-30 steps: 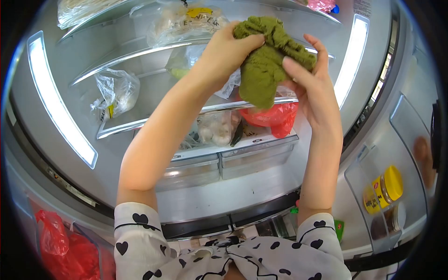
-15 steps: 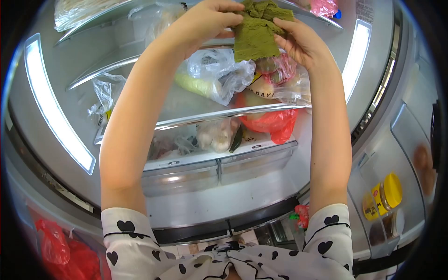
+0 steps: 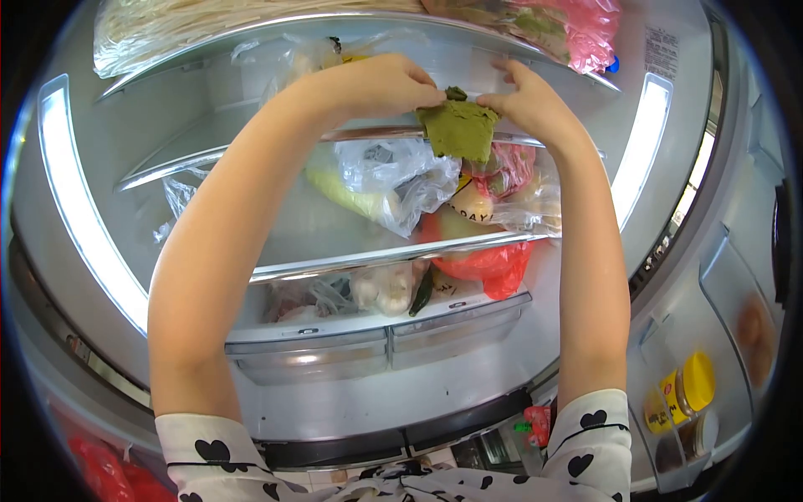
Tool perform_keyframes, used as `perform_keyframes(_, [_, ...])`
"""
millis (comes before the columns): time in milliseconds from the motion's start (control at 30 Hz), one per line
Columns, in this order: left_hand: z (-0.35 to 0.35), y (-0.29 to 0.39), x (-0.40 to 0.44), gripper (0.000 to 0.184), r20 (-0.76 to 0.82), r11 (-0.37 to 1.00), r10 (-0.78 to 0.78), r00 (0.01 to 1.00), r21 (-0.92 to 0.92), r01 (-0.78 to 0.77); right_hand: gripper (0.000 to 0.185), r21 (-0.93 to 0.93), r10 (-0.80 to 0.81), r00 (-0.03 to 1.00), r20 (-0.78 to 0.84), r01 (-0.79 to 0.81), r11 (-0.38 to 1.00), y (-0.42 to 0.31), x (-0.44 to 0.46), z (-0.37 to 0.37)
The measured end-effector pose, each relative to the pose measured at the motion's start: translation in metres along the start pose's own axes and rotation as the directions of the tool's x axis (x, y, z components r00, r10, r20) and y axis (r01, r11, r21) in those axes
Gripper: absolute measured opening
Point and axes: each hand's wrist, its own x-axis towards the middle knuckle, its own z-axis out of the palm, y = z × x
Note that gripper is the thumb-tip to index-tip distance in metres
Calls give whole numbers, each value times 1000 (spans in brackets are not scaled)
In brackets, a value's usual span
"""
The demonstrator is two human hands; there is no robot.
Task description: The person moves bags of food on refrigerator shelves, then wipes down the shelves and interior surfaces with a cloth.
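A dark green cloth [image 3: 460, 130], folded and crumpled at the top, hangs in front of the edge of a middle fridge shelf [image 3: 381, 133]. My left hand [image 3: 406, 86] pinches its upper left corner between closed fingertips. At the upper right of the cloth is my right hand [image 3: 531, 100]; its thumb touches the cloth while other fingers stretch apart above it. Just below the cloth lie a clear plastic bag [image 3: 385, 180] around something pale green and a pink bag [image 3: 510, 167].
Noodle-like strips in plastic [image 3: 251, 25] fill the top shelf. A red bag [image 3: 489, 263] hangs over the lower shelf edge, above clear drawers [image 3: 309, 360]. Light strips [image 3: 644, 151] flank the sides. The right door holds a yellow-lidded jar [image 3: 690, 389].
The view has tilted up, showing more of the top shelf. The cloth looks smaller and more bunched, nearer the shelf edge. My right hand's fingers have spread off the cloth.
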Motion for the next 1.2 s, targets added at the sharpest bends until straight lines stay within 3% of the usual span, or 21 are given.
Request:
perform_keyframes(67, [-2,2,-2,43,2,999,-27,1000,44,27,65,-118,-71,997,-30,67,991,1,-4,-1])
perform_keyframes(167, [-9,2,3,41,25,998,-31,999,52,29,64,20,-133,987,91,132,991,-6,-6,-7])
perform_keyframes(267, [-12,-7,14,39,30,998,-34,999,58,33,69,219,-138,904,405,50,974,-17,-5,-5])
perform_keyframes(300, [-15,-10,17,38,19,996,-38,999,82,36,73,223,-131,886,444,32,974,-17,-4,0])
perform_keyframes(400, [-18,-19,24,36,-16,984,-54,998,169,56,76,-4,-50,901,431,57,998,-17,-1,11])
perform_keyframes(533, [-22,-8,16,37,-25,960,-193,981,204,194,68,-19,-13,883,470,25,1000,-27,0,11])
perform_keyframes(733, [-33,-20,16,40,10,943,-192,981,278,182,55,-35,-50,838,544,82,996,-34,9,15])
perform_keyframes(833, [-39,-28,12,37,-1,941,-207,978,272,199,53,28,-114,829,547,118,993,-34,18,31])
perform_keyframes(933, [-47,-36,5,35,-2,938,-233,972,262,226,52,37,-58,768,637,45,998,-46,24,38])
perform_keyframes(1033, [-55,-43,-7,36,-38,953,-265,964,142,268,53,116,-113,750,651,50,992,-49,27,46])
perform_keyframes(1200, [-73,-51,-23,37,-14,921,-359,933,157,357,53,176,-194,693,695,98,980,-66,27,50])
